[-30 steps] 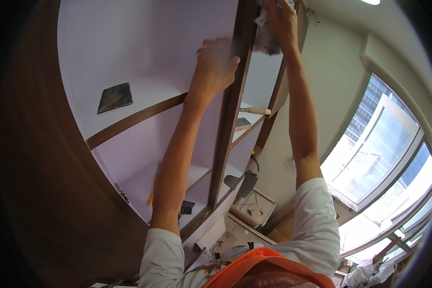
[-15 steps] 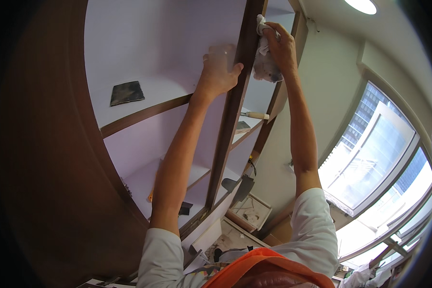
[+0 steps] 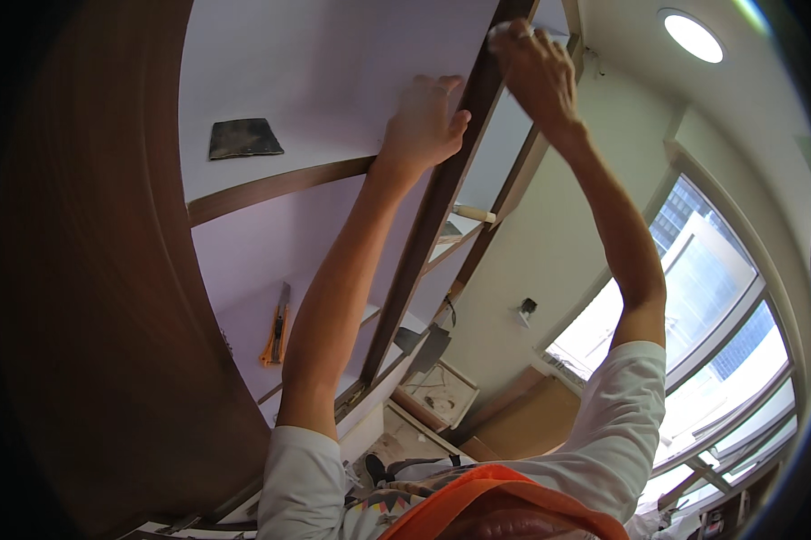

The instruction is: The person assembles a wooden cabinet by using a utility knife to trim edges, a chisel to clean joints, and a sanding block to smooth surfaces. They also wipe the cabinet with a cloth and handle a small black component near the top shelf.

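Observation:
My left hand [image 3: 423, 126] is inside the upper compartment of a shelf unit, beside its dark brown upright [image 3: 455, 148]. Thumb and fingers are apart and nothing shows in them; part of the hand is hazy. High on the same upright, my right hand [image 3: 542, 81] presses a white cloth [image 3: 501, 34] against the front edge. Most of the cloth is hidden behind the fingers. A dark square sheet [image 3: 245, 139] lies on the shelf board to the left.
An orange utility knife [image 3: 277, 328] lies in the lower compartment. A tool with a pale handle [image 3: 473, 213] rests on a shelf right of the upright. A brown wood panel [image 3: 81, 270] fills the left side. Windows [image 3: 707, 261] stand at the right, beyond a pale wall [image 3: 549, 243].
My right hand has moved up and left with the cloth, from the compartment right of the upright onto its edge. My left hand stays near the upright. The view has shifted, revealing the utility knife.

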A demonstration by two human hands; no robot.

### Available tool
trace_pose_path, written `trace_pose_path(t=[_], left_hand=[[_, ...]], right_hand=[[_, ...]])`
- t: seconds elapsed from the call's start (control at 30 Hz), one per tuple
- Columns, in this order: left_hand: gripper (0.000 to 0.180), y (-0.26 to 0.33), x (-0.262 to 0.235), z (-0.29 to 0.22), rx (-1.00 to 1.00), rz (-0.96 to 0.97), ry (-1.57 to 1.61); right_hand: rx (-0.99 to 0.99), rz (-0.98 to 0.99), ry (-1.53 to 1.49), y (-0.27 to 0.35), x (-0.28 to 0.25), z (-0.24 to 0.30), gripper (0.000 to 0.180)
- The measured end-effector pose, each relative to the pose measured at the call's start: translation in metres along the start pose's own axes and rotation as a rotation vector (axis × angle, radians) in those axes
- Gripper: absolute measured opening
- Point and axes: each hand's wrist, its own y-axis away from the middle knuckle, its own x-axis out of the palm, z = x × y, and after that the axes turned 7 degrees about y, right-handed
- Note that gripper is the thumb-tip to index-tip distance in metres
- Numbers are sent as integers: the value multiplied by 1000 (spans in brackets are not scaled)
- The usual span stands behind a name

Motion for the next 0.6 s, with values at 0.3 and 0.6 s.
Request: trace_pose_path(t=[0.3,0.6], left_hand=[[55,0,-3,7,-80,3,-91],[57,3,-2,3,-39,-15,-76]], right_hand=[[60,-10,207,-118,23,-79,17],[-11,-26,-113,-22,8,-25,20]])
